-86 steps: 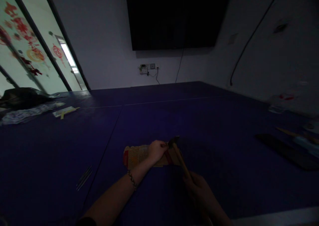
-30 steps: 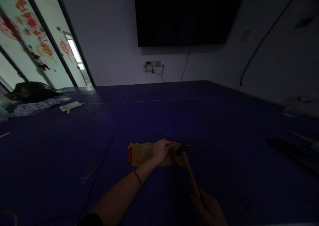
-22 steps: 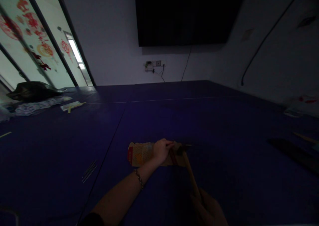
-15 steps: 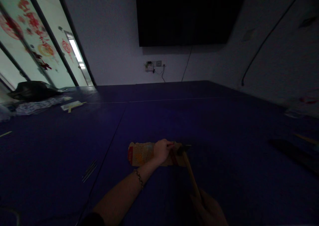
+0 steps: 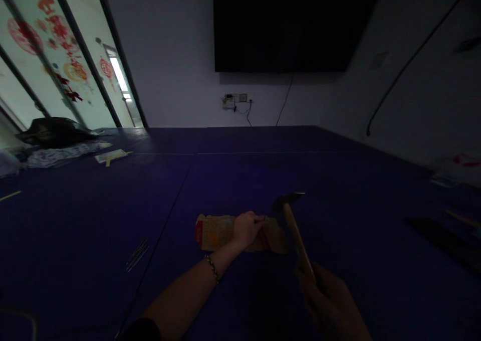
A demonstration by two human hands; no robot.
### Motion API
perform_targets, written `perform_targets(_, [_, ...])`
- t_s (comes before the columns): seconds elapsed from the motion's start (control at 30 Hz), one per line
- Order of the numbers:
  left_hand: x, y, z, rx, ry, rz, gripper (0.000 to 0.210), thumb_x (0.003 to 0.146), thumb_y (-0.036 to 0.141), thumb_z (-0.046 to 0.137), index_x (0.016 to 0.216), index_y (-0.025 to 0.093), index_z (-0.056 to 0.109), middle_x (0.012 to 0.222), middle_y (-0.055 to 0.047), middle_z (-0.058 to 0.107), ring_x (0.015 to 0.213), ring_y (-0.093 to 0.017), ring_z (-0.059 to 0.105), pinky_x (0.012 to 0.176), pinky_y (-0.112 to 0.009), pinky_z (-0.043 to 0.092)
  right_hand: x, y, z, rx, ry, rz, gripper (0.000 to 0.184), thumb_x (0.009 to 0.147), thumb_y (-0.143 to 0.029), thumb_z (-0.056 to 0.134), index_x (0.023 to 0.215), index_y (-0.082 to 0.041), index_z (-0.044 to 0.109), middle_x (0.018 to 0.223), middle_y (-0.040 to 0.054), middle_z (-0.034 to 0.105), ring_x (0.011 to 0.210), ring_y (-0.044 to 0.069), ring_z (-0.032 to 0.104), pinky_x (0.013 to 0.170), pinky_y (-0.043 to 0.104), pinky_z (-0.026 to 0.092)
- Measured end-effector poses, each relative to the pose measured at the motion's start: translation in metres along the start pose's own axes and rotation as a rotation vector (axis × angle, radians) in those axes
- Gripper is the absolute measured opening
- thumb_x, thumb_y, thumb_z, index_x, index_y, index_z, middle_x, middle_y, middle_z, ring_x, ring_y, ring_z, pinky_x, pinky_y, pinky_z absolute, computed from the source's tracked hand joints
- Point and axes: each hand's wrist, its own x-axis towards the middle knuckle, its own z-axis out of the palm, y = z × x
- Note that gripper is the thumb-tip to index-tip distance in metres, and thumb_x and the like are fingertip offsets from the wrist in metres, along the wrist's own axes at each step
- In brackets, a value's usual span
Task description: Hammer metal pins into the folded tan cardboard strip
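Note:
My right hand (image 5: 326, 291) is closed round the wooden handle of a hammer (image 5: 296, 230). The hammer's dark head is raised to the right of a flat, printed, tan piece that looks like cardboard (image 5: 216, 232), apart from it. On that piece rests my left hand (image 5: 246, 229), thumb and fingers pinched together near its right part. Whatever sits at those fingertips is too small and dark to name. A beaded bracelet (image 5: 212, 269) circles my left wrist.
Several thin metal rods (image 5: 137, 254) lie on the dark purple surface (image 5: 233, 180) to the left. A long dark strip (image 5: 443, 238) lies at the right. Farther back left are a white tray-like thing (image 5: 111, 156) and a black bag (image 5: 56, 132). A large black screen (image 5: 293, 25) hangs ahead.
The hammer has lifted from the right part of the printed piece and moved up and right with my right hand. My left hand has stayed pinched at about the same place on the piece.

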Motion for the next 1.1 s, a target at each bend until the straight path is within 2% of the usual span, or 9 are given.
perform_targets(0.1, [0.000,0.001,0.000,-0.002,0.005,0.003,0.026,0.084,0.039,0.048,0.096,0.027,0.069,0.090,0.000,0.067,0.081,-0.014,0.060,0.069,-0.022,0.040,0.001,-0.013,0.007,0.007,-0.023,0.015,0.031,0.069,-0.050,0.049,0.064,-0.020,0.046,0.044,-0.0094,0.033,0.035,0.006,0.032,0.035,0.021,0.025])
perform_targets(0.2, [-0.001,0.003,-0.001,-0.001,0.008,-0.003,0.027,0.083,0.040,0.050,0.094,0.025,0.070,0.087,-0.001,0.067,0.079,-0.015,0.060,0.067,-0.023,0.040,0.002,-0.019,0.014,-0.068,-0.051,0.047,0.030,0.067,-0.049,0.049,0.063,-0.019,0.047,0.043,-0.0092,0.034,0.035,0.007,0.035,0.035,0.021,0.026])
perform_targets(0.37, [0.000,0.004,-0.001,-0.003,0.004,0.004,0.025,0.083,0.040,0.050,0.090,0.027,0.071,0.087,0.000,0.067,0.081,-0.014,0.060,0.069,-0.022,0.040,0.001,-0.027,0.017,-0.055,-0.008,0.027,0.033,0.068,-0.052,0.045,0.065,-0.019,0.047,0.042,-0.0099,0.034,0.034,0.006,0.034,0.035,0.020,0.025])
perform_targets(0.57, [0.000,0.003,0.000,0.001,0.007,-0.016,0.027,0.083,0.040,0.050,0.091,0.024,0.071,0.089,-0.001,0.067,0.079,-0.015,0.060,0.067,-0.023,0.040,0.001,-0.033,0.020,-0.054,0.008,0.074,0.034,0.060,-0.053,0.048,0.059,-0.019,0.046,0.039,-0.0090,0.036,0.032,0.006,0.034,0.033,0.021,0.026])
perform_targets(0.67, [0.000,0.003,-0.001,0.004,0.001,-0.004,0.027,0.084,0.039,0.049,0.090,0.025,0.071,0.088,-0.001,0.067,0.080,-0.014,0.060,0.068,-0.023,0.040,-0.002,-0.036,0.019,0.012,0.023,0.060,0.035,0.063,-0.054,0.048,0.064,-0.019,0.048,0.038,-0.0096,0.036,0.031,0.006,0.033,0.032,0.021,0.025])
perform_targets(0.8, [-0.001,0.004,-0.001,0.011,0.004,-0.010,0.025,0.083,0.038,0.050,0.090,0.026,0.071,0.088,-0.001,0.067,0.082,-0.015,0.060,0.069,-0.023,0.040,-0.002,-0.035,0.018,0.028,0.038,0.024,0.033,0.065,-0.052,0.049,0.064,-0.019,0.047,0.039,-0.0094,0.037,0.031,0.006,0.034,0.032,0.020,0.026])
perform_targets(0.97, [0.000,0.004,0.000,0.014,0.004,-0.050,0.029,0.082,0.041,0.051,0.090,0.021,0.071,0.087,-0.003,0.068,0.080,-0.016,0.061,0.068,-0.024,0.041,0.002,-0.027,0.020,-0.005,0.009,0.094,0.031,0.064,-0.050,0.049,0.062,-0.020,0.046,0.039,-0.0103,0.034,0.031,0.006,0.034,0.033,0.020,0.025])
perform_targets(1.1, [0.000,0.004,-0.002,0.003,-0.009,-0.011,0.024,0.083,0.037,0.051,0.090,0.026,0.071,0.090,0.000,0.068,0.083,-0.014,0.060,0.071,-0.022,0.041,0.000,-0.027,0.019,0.009,0.021,0.041,0.033,0.067,-0.053,0.048,0.064,-0.020,0.044,0.040,-0.0099,0.036,0.033,0.006,0.035,0.034,0.020,0.026])
